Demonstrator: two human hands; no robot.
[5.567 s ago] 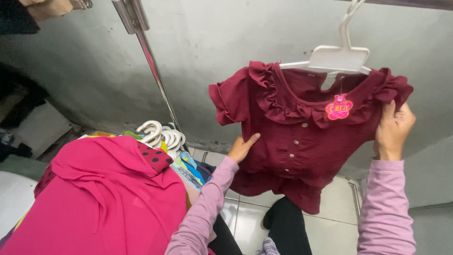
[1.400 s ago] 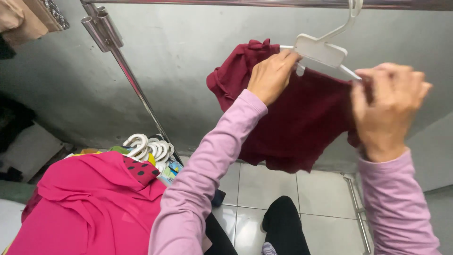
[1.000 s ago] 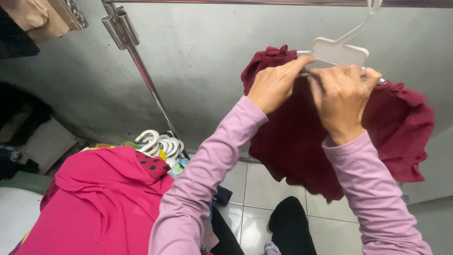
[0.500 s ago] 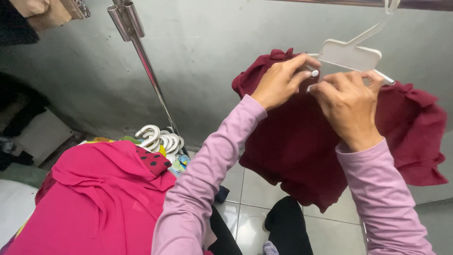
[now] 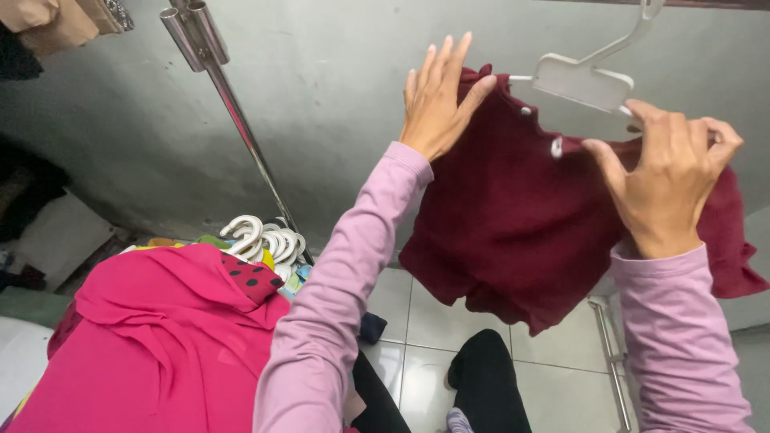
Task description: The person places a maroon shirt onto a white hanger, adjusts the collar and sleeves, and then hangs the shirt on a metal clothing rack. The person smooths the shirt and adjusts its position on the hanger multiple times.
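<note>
Left hand (image 5: 437,100): at 12 o'clock in the view, fingers spread and straight, palm laid flat on the top left shoulder of the blouse (image 5: 513,216); pressing, not gripping.
Right hand (image 5: 666,180): at 2 o'clock, fingers curled and clamped on the blouse's right shoulder where the hanger arm runs under the cloth.
Blouse: dark red, held up in front of the grey wall (image 5: 321,96), back side towards the camera, hem hanging loose towards 5 o'clock over the tiled floor (image 5: 417,321).
Hanger (image 5: 581,80): white plastic, its flat middle plate above the neckline at 1 o'clock, hook rising out of view; two small white studs show at the neck edge.
Nearby: pink garment (image 5: 152,345) at 8 o'clock, a bunch of white hanger hooks (image 5: 269,240) just above it, a slanting metal pole (image 5: 233,120) at 10 o'clock.
Doing it well, as a judgement: keep the right grip firm so the hanger cannot tip, smooth the left shoulder outwards along the arm, and check both shoulder seams sit evenly before letting go.
</note>
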